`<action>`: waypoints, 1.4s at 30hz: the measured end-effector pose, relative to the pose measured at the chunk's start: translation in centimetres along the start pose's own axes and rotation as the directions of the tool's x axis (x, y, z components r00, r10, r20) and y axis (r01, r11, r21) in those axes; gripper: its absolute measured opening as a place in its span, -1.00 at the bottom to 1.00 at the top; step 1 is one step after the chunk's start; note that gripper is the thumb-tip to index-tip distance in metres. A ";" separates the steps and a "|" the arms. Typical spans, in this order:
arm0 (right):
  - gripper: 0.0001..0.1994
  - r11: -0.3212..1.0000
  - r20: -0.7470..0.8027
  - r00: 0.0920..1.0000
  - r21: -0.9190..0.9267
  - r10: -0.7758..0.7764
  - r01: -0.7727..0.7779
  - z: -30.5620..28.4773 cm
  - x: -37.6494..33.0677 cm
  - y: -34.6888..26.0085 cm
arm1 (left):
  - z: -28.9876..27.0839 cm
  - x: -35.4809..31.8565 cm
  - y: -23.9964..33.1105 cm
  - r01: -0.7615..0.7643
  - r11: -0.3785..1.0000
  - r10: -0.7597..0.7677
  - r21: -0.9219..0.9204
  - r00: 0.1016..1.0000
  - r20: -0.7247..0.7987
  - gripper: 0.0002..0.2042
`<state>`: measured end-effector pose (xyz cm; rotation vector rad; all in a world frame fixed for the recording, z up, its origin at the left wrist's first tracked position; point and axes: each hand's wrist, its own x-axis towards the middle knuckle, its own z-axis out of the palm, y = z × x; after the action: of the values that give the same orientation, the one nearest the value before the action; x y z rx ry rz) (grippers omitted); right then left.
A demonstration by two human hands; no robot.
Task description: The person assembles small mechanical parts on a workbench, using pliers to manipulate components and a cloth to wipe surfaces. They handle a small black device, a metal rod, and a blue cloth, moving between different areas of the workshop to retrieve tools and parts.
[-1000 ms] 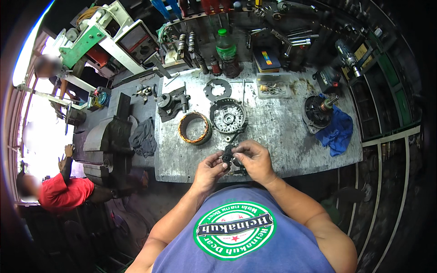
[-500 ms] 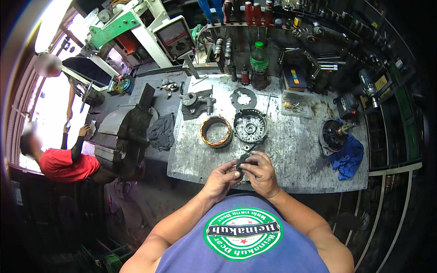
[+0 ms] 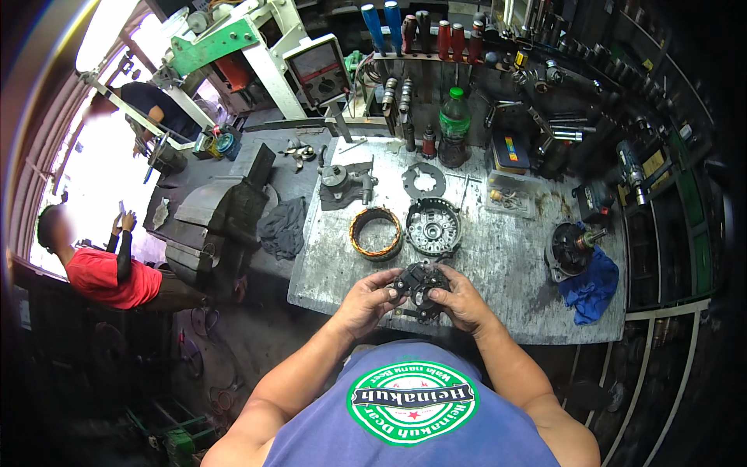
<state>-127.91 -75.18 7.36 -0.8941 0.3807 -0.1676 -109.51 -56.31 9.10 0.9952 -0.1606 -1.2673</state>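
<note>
Close in front of my chest I hold a black alternator part [image 3: 421, 285] over the near edge of the workbench. It has a blocky body joined to a rounded section with holes, its broad face turned up. My left hand [image 3: 367, 302] grips the blocky side between thumb and fingers. Around the rounded side, my right hand [image 3: 462, 302] is closed with its thumb on top. Just beyond them lies a round metal alternator housing [image 3: 434, 226]. A stator ring with copper windings [image 3: 376, 234] rests to its left, and a flat dark disc [image 3: 424, 181] lies behind it.
On the metal-topped bench [image 3: 327, 272] stand a green-capped bottle [image 3: 454, 124] and a clear plastic box [image 3: 510, 198]. At right, a rotor in its housing [image 3: 570, 247] sits beside a blue cloth [image 3: 589, 289]. A bench vise [image 3: 214, 210] is at left, with a red-shirted person [image 3: 117, 268] beyond.
The black part has been turned from a narrow side to its broad face, and my hands have spread apart along it. The red-shirted person has lifted their hands with a small object.
</note>
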 end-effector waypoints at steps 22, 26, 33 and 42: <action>-0.36 0.928 -0.137 0.933 -0.223 -0.333 0.299 4.9 1.5 4.4 | 1.5 -0.6 -2.3 -0.310 0.642 0.527 0.701 0.843 -0.109 -0.20; -0.36 0.944 -0.086 0.955 -0.199 -0.285 0.264 5.6 1.7 4.9 | 2.1 -0.4 -3.1 -0.313 0.688 0.459 0.655 0.886 -0.059 0.23; -0.34 0.911 -0.020 0.963 -0.330 -0.267 0.246 6.4 1.1 5.0 | 1.6 0.4 -2.4 -0.286 0.631 0.508 0.721 0.855 -0.105 0.18; -0.28 0.579 0.203 0.941 -0.746 -0.272 0.329 6.3 -0.2 1.9 | 1.2 0.8 -2.6 -0.126 0.992 0.127 0.020 0.982 -0.139 -0.48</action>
<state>-125.70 -69.39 9.50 -1.8388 0.2204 -0.2979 -111.78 -57.49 7.68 1.0635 -0.1205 -1.0781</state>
